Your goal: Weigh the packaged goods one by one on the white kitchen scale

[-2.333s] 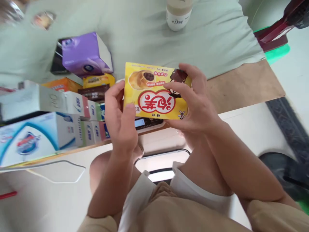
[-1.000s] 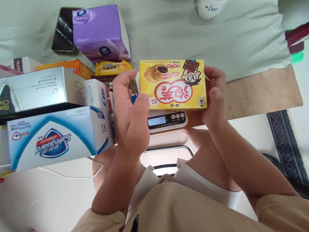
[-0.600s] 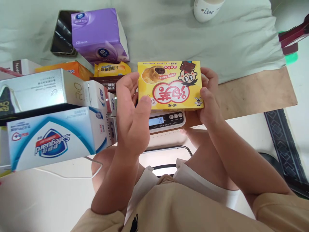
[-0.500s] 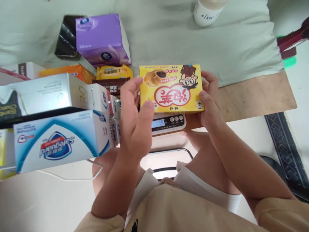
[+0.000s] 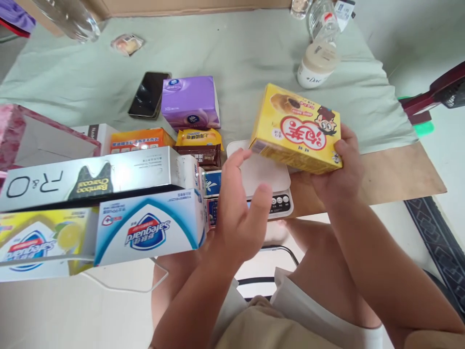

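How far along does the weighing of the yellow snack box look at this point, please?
Looks done: the yellow snack box is off the white scale, whose platform is bare. In hand: the right hand holds the box tilted above the table; the open left hand hovers over the scale, gripping nothing. Left: the box is not set down, and other packages such as the Safeguard box lie beside the scale.

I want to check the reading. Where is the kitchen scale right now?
The scale sits at the table's near edge in the centre of the head view, behind the open left hand, just below-left of the yellow box held by the right hand.
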The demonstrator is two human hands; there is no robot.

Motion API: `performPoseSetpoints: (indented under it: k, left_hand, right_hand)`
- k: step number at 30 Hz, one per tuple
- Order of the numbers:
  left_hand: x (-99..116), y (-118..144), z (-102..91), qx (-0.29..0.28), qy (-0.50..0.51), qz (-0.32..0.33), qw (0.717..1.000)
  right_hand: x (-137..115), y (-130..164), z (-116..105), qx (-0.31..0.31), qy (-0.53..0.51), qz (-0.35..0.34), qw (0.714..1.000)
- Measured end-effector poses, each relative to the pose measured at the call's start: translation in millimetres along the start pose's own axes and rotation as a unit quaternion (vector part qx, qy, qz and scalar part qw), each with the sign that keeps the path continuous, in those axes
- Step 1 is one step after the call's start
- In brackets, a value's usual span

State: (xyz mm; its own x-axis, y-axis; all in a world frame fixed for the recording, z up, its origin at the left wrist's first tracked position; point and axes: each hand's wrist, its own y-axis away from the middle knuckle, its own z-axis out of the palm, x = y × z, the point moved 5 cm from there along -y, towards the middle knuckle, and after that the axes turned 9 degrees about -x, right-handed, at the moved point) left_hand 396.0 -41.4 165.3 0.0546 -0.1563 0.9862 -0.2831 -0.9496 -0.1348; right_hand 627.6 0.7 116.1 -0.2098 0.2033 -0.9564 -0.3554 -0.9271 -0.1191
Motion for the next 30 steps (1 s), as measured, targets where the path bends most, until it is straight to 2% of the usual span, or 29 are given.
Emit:
performPoseSetpoints:
  k: [3,6,10,13,15,17,20,23,27,28,30]
  left_hand:
    - [4.8,1.2,-1.5,-0.024,-0.012,-0.031,0.999]
    - [8.6,3.0,-5.1,-0.038,-0.011,-0.059,0.997]
    - [16.0,4.3,-9.1,-0.045,-0.012,-0.072,0.996]
    - [21.8,4.0,-10.2,-0.057,-0.017,-0.088,0.994]
    - [24.8,3.1,-9.8,-0.073,-0.007,-0.098,0.992]
    - [28.5,1.7,-9.6,-0.086,0.016,-0.091,0.992]
    - [35.8,0.9,-8.1,-0.121,0.058,-0.056,0.989]
    - [42.1,6.1,-5.0,-0.174,0.076,-0.057,0.98]
    - [53.7,18.9,-1.8,-0.215,0.077,-0.043,0.973]
    - [56.5,22.2,-1.0,-0.217,0.077,-0.035,0.973]
    - [64.2,28.3,-1.3,-0.195,0.085,0.01,0.977]
  right_hand:
    - [-19.8,-27.7,34.5,-0.017,0.023,-0.02,0.999]
    - [-29.5,-62.8,92.2,-0.08,0.054,-0.014,0.995]
    - [-12.5,-101.8,167.0,-0.156,0.1,0.037,0.982]
    - [9.0,-115.1,196.0,-0.18,0.16,0.064,0.968]
    - [17.4,-117.6,199.6,-0.182,0.214,0.07,0.957]
    - [18.0,-117.4,193.8,-0.184,0.261,0.07,0.945]
    - [7.5,-113.6,171.5,-0.179,0.294,0.075,0.936]
    - [-12.3,-98.0,139.3,-0.142,0.299,0.076,0.94]
    - [-47.7,-40.0,106.5,-0.112,0.264,0.006,0.958]
    - [-56.8,-20.3,102.2,-0.116,0.222,-0.029,0.968]
    - [-68.1,17.9,97.5,-0.143,0.192,-0.063,0.969]
